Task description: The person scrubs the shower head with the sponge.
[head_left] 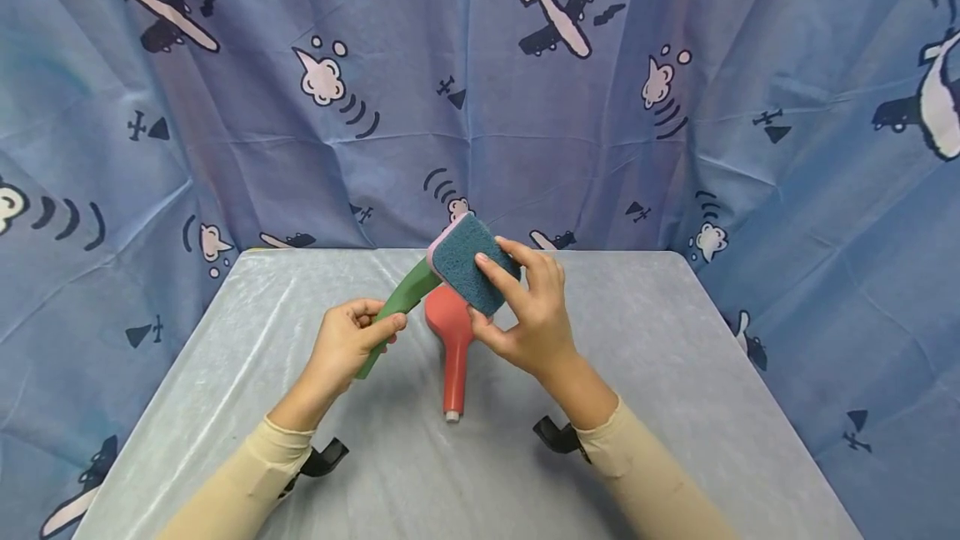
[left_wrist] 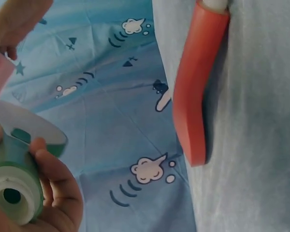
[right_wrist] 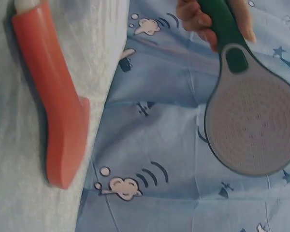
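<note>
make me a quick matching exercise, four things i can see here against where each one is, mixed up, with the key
1. green handheld shower head
2. red handheld shower head
3. scouring sponge
4. airplane-print curtain

A. lying on the table
B. in the right hand
C. hanging behind the table
D. in the left hand

Pairs: 1-D, 2-A, 3-B, 4-C

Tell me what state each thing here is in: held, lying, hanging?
Green shower head: held by its handle, tilted, no hose attached.
Sponge: held up, dark side facing the head camera.
Red shower head: lying on the table, no hose attached.
Left grip: holding the green shower head.
Right grip: pinching the sponge.
Curtain: hanging, creased.
</note>
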Action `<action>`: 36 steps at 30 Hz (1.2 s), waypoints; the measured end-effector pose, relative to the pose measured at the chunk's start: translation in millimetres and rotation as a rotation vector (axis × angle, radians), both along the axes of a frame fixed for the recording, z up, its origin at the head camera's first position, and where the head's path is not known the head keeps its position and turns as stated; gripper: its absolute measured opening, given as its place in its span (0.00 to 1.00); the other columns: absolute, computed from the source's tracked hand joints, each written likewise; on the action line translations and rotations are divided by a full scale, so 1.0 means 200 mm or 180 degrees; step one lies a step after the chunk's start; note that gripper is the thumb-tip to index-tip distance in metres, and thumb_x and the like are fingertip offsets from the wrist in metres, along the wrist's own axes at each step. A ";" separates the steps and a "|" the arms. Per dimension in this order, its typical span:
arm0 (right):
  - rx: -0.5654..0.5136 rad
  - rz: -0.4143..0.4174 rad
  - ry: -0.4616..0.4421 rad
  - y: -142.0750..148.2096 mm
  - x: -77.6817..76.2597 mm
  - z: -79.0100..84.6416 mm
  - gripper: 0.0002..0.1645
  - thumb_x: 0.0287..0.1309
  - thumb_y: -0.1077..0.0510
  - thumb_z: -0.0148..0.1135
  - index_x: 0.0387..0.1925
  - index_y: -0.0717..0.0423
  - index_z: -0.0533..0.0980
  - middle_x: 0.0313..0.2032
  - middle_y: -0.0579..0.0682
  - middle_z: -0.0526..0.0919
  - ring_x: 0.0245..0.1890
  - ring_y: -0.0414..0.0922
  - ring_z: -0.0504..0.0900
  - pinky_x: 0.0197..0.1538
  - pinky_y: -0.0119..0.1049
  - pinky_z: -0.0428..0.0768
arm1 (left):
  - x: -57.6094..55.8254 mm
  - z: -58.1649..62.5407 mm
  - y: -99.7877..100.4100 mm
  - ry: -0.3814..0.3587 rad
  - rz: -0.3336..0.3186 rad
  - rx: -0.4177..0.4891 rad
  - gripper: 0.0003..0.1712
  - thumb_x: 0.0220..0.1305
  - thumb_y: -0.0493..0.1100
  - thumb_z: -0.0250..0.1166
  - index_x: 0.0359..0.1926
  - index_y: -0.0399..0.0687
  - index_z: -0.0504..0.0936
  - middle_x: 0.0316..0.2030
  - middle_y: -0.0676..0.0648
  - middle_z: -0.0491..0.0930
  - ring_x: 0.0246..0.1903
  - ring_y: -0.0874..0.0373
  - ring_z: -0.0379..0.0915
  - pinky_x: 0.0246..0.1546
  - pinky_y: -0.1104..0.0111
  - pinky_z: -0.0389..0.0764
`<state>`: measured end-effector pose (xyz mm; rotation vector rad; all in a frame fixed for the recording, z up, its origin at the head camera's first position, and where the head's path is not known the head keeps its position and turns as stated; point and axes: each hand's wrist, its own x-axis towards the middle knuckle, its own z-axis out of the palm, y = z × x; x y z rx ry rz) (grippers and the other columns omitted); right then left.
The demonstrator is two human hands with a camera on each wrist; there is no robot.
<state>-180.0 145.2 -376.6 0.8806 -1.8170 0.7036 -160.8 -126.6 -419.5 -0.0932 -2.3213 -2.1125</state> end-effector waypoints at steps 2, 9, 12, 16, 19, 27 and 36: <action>-0.0077 0.0055 -0.0134 0.02 -0.01 0.01 0.32 0.52 0.50 0.69 0.60 0.54 0.81 0.61 0.64 0.77 0.52 0.61 0.75 0.52 0.56 0.69 | -0.01 -0.01 -0.01 0.0016 -0.0054 0.0018 0.22 0.61 0.46 0.77 0.47 0.33 0.85 0.27 0.48 0.84 0.28 0.57 0.81 0.28 0.70 0.83; -0.0416 0.0142 -0.0547 0.06 -0.01 0.02 0.33 0.51 0.52 0.69 0.61 0.55 0.80 0.63 0.62 0.76 0.53 0.60 0.74 0.48 0.48 0.69 | -0.01 -0.02 -0.03 0.0103 -0.0330 0.0093 0.22 0.64 0.46 0.74 0.51 0.34 0.84 0.33 0.49 0.88 0.31 0.59 0.83 0.32 0.71 0.83; -0.0265 0.0224 -0.0370 0.06 0.01 0.02 0.33 0.52 0.50 0.69 0.61 0.56 0.80 0.62 0.64 0.76 0.53 0.61 0.74 0.47 0.50 0.69 | -0.02 -0.03 -0.04 0.0099 -0.0443 0.0117 0.22 0.67 0.43 0.71 0.55 0.32 0.81 0.37 0.51 0.89 0.34 0.60 0.84 0.37 0.71 0.84; -0.0349 0.0251 -0.0490 0.09 -0.02 0.04 0.33 0.52 0.51 0.69 0.61 0.55 0.80 0.63 0.61 0.77 0.54 0.59 0.74 0.50 0.50 0.70 | -0.02 -0.03 -0.05 0.0170 -0.0488 0.0148 0.22 0.69 0.42 0.69 0.58 0.30 0.80 0.39 0.53 0.89 0.36 0.58 0.85 0.39 0.71 0.84; -0.0591 0.0233 -0.0774 0.12 -0.03 0.06 0.33 0.53 0.54 0.69 0.63 0.54 0.79 0.64 0.58 0.77 0.59 0.56 0.74 0.53 0.47 0.74 | -0.02 -0.03 -0.05 0.0230 -0.0523 0.0178 0.22 0.70 0.40 0.68 0.58 0.29 0.79 0.38 0.55 0.89 0.37 0.58 0.84 0.39 0.72 0.83; -0.0235 0.0311 -0.0169 0.06 0.05 0.08 0.31 0.55 0.47 0.67 0.59 0.57 0.81 0.61 0.64 0.77 0.53 0.62 0.75 0.54 0.55 0.71 | -0.03 -0.02 -0.05 0.0352 -0.0535 0.0226 0.21 0.71 0.39 0.66 0.58 0.27 0.78 0.38 0.57 0.89 0.37 0.62 0.84 0.42 0.72 0.84; -0.0874 0.0522 -0.1016 0.12 0.00 0.08 0.33 0.55 0.53 0.67 0.63 0.56 0.79 0.64 0.58 0.76 0.63 0.53 0.73 0.59 0.37 0.76 | -0.02 -0.02 -0.07 0.0410 -0.0694 0.0331 0.18 0.71 0.37 0.66 0.57 0.29 0.79 0.38 0.54 0.89 0.36 0.61 0.83 0.41 0.71 0.84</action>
